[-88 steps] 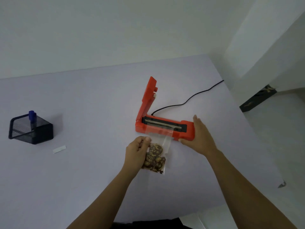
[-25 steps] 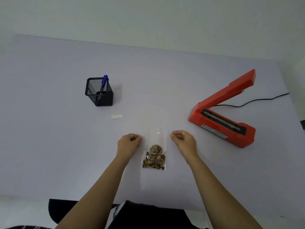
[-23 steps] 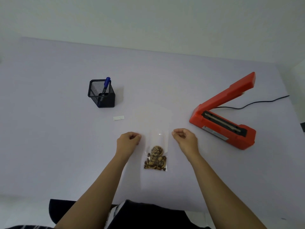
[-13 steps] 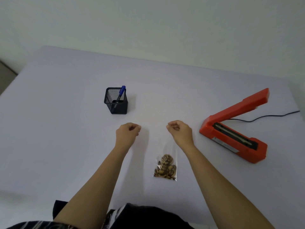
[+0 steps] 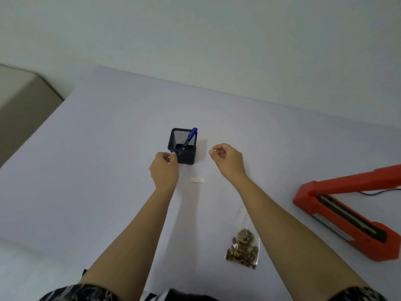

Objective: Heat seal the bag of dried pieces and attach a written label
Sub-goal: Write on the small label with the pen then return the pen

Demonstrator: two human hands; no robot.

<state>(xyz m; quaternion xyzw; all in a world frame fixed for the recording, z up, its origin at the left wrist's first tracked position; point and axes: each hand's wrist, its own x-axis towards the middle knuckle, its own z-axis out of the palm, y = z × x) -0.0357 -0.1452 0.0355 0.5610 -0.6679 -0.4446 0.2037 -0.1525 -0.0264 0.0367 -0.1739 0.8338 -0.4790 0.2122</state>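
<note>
A clear bag of brown dried pieces lies flat on the table near me, between my forearms, with neither hand on it. A small white label strip lies on the table between my two hands. My left hand is loosely curled, its fingertips at the front left corner of a black mesh pen holder that holds a blue pen. My right hand hovers to the right of the holder, fingers curled, holding nothing. The red heat sealer stands at the right with its lid raised.
The lilac table runs back to a pale wall. A black cord leaves the sealer to the right. A beige furniture edge shows past the table's left side.
Both hands have moved forward, away from the bag and up to the pen holder. My view has swung left, so the sealer sits further right and the label strip shows between my hands again.
</note>
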